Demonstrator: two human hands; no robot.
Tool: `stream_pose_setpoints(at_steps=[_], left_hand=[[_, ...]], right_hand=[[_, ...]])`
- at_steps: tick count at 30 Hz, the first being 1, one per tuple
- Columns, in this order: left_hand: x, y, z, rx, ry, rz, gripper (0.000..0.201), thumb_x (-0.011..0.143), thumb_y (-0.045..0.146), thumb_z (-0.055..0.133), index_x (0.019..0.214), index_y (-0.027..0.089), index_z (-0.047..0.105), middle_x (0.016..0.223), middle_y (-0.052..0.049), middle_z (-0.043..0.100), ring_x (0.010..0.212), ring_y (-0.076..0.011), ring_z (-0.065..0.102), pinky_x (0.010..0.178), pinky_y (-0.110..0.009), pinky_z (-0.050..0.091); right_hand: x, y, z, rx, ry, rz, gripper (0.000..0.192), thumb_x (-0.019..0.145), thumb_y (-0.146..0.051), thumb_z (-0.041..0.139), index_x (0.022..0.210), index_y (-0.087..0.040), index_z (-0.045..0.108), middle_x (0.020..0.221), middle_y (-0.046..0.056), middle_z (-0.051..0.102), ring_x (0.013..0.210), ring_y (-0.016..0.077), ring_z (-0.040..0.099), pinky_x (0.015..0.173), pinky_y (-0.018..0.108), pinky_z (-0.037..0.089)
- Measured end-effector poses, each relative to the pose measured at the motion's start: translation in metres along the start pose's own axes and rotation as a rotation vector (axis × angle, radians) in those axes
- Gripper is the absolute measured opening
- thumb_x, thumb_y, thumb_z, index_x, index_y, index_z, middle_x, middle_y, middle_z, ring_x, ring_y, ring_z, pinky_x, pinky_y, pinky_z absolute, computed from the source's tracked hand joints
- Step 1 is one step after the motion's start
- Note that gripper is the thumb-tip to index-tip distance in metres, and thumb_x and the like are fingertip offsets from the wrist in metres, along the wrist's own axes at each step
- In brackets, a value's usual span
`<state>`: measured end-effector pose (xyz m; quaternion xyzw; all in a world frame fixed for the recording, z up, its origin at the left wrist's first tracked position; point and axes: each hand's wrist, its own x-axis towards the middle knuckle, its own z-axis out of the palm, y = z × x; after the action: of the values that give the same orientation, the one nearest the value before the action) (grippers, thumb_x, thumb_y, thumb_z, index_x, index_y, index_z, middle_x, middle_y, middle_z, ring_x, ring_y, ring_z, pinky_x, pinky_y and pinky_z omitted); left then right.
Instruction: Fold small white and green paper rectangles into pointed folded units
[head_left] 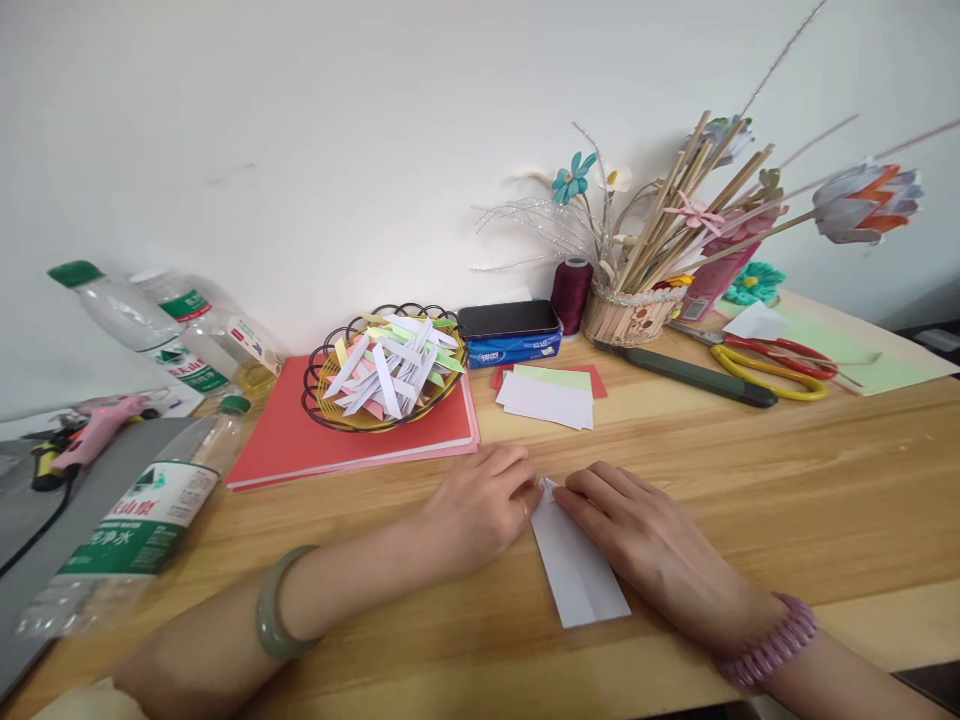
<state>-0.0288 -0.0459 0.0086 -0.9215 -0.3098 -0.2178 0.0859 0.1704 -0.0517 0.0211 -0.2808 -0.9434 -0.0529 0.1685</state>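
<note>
A small white paper strip (576, 567) lies flat on the wooden table (750, 500), its far end folded to a point. My left hand (476, 507) presses on that far end from the left, fingertips on the fold. My right hand (649, 535) rests on the paper's right side, fingers touching the same tip. Both hands meet at the pointed end. A green bangle is on my left wrist, a pink beaded bracelet on my right.
Behind the hands lie small paper cards (550, 395), a wire basket (384, 375) of folded paper pieces on red sheets (300, 445), a tissue pack (511, 335), a stick holder with paper flowers (630, 312), scissors (772, 362), a knife (694, 375). Plastic bottles (135, 525) lie left.
</note>
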Motion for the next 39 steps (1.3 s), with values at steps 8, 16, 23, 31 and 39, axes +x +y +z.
stream_pose_setpoints(at_steps=[8, 16, 23, 31, 39], left_hand=[[0.0, -0.002, 0.0, 0.012, 0.0, 0.009, 0.032, 0.094, 0.016, 0.042, 0.068, 0.012, 0.06, 0.074, -0.005, 0.056, 0.084, -0.0187, 0.053, 0.071, -0.031, 0.048], [0.0, 0.004, -0.001, -0.048, -0.006, -0.029, 0.032, 0.095, 0.02, 0.04, 0.074, 0.012, 0.063, 0.079, -0.006, 0.059, 0.084, -0.0185, 0.053, 0.069, -0.03, 0.048], [-0.004, 0.01, -0.004, 0.0, -0.066, -0.068, 0.029, 0.096, 0.024, 0.04, 0.081, 0.015, 0.063, 0.086, -0.005, 0.058, 0.085, -0.0176, 0.052, 0.071, -0.03, 0.046], [-0.001, 0.007, -0.009, 0.052, -0.186, 0.007, 0.024, 0.096, 0.021, 0.04, 0.093, 0.016, 0.063, 0.089, -0.006, 0.057, 0.093, -0.0205, 0.051, 0.076, -0.033, 0.046], [0.001, 0.005, -0.009, 0.06, -0.147, 0.04, 0.023, 0.095, 0.02, 0.042, 0.095, 0.015, 0.065, 0.094, -0.007, 0.059, 0.097, -0.0221, 0.052, 0.081, -0.035, 0.047]], right_hand=[[-0.002, 0.001, 0.0, 0.012, -0.038, -0.021, 0.026, 0.09, -0.007, 0.034, 0.096, -0.012, 0.059, 0.082, 0.009, 0.057, 0.075, 0.0207, 0.05, 0.066, 0.035, 0.048], [-0.005, 0.002, 0.0, 0.061, -0.051, -0.027, 0.023, 0.09, -0.008, 0.036, 0.095, -0.01, 0.059, 0.084, 0.01, 0.056, 0.076, 0.0216, 0.049, 0.067, 0.038, 0.049], [-0.005, 0.004, 0.002, 0.177, -0.042, 0.042, 0.022, 0.09, -0.009, 0.039, 0.1, -0.012, 0.058, 0.086, 0.009, 0.056, 0.078, 0.0208, 0.05, 0.068, 0.037, 0.049], [0.0, 0.009, 0.003, 0.397, -0.115, 0.208, 0.029, 0.086, -0.007, 0.037, 0.104, -0.016, 0.057, 0.089, 0.007, 0.053, 0.082, 0.0192, 0.054, 0.071, 0.034, 0.048], [0.0, 0.01, -0.003, 0.436, -0.176, 0.225, 0.036, 0.084, -0.006, 0.037, 0.114, -0.019, 0.053, 0.09, 0.006, 0.05, 0.082, 0.018, 0.052, 0.072, 0.033, 0.046]])
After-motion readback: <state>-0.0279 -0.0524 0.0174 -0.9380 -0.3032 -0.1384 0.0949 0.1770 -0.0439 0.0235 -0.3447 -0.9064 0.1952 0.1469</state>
